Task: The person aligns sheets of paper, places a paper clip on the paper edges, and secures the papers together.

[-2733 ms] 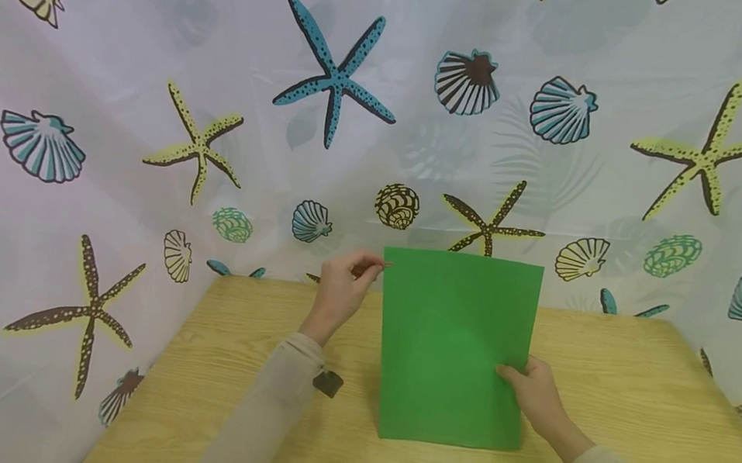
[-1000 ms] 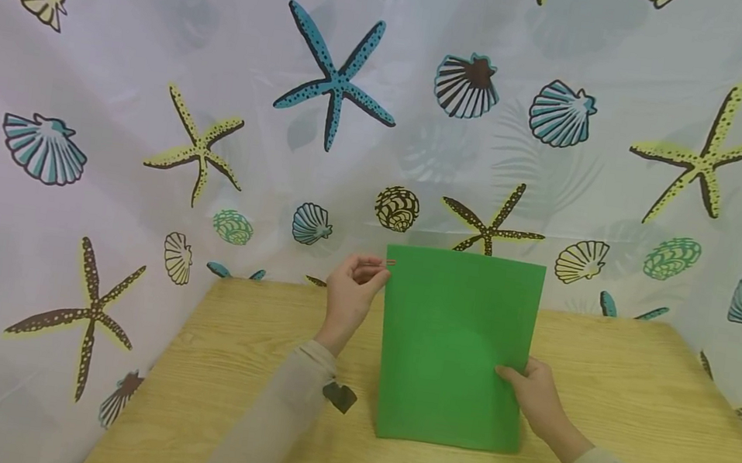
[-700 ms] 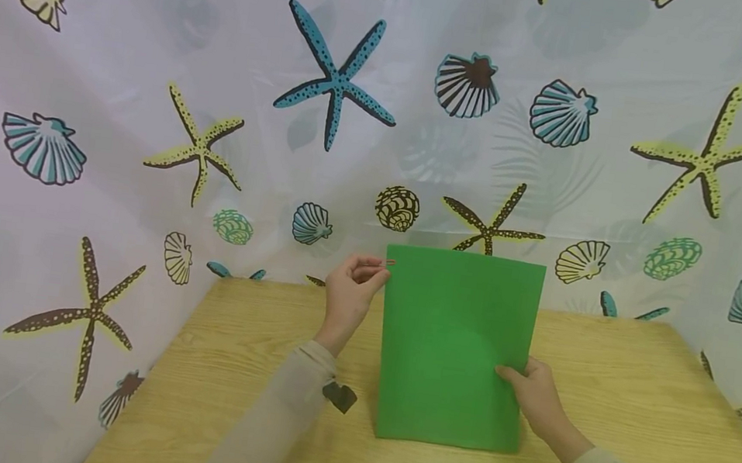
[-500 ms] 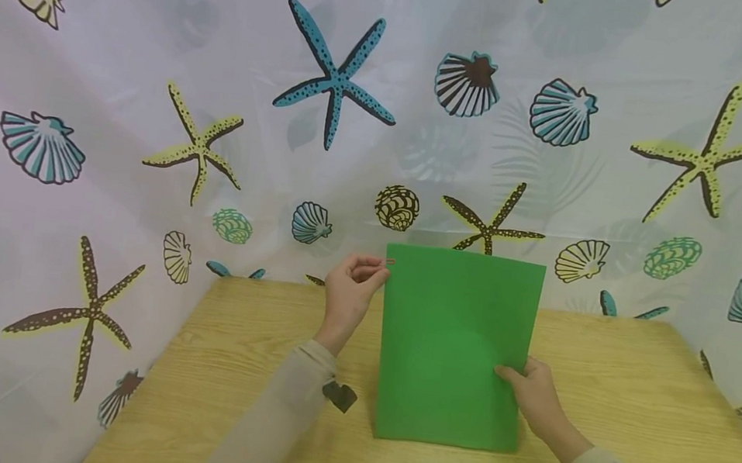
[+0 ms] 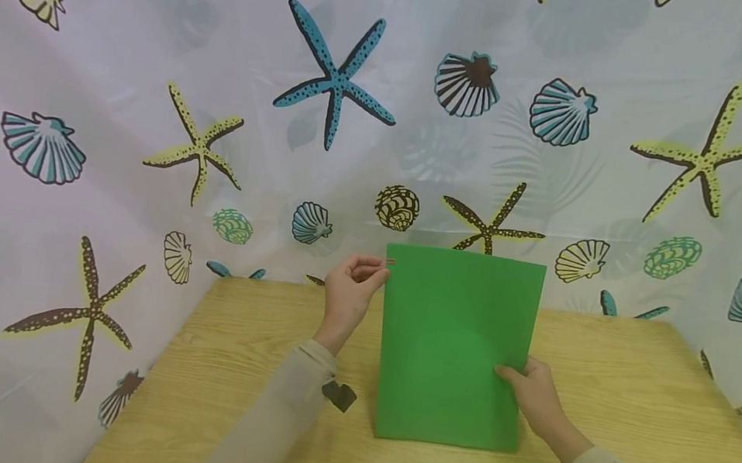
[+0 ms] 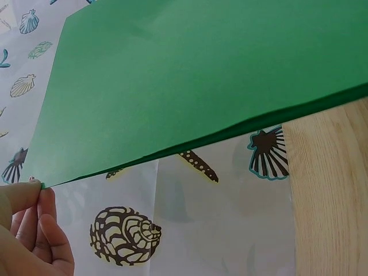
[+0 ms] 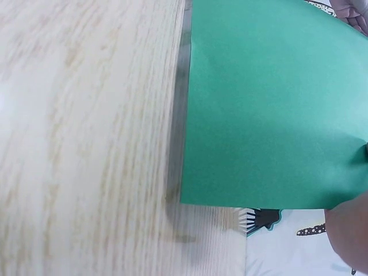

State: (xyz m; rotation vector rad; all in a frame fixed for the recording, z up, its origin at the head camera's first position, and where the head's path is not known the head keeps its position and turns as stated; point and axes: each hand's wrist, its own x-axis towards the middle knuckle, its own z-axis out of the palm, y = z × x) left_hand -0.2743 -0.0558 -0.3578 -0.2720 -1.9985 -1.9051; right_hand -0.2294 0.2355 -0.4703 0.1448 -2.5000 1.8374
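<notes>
A stack of green paper point(image 5: 455, 344) stands upright, its lower edge at the table. In the left wrist view, the sheets point(image 6: 190, 75) part slightly along the left side, so at least two layers show. My left hand point(image 5: 350, 295) is at the top left corner, pinching a small reddish wire piece that looks like a paper clip point(image 5: 391, 261); it lies over the paper's edge. My right hand point(image 5: 536, 390) grips the right edge lower down, thumb on the front and the other fingers hidden behind. In the right wrist view, the paper point(image 7: 270, 115) covers most of that hand.
A wooden table point(image 5: 240, 371) lies beneath. Behind it and at both sides hangs a white curtain point(image 5: 380, 162) printed with shells and starfish. Dark wrist camera pieces point(image 5: 339, 396) show near both sleeves.
Since the earliest frame my left hand has shifted slightly right, closer to the paper, and more of the reddish clip shows over the corner. During the last second nothing has visibly moved.
</notes>
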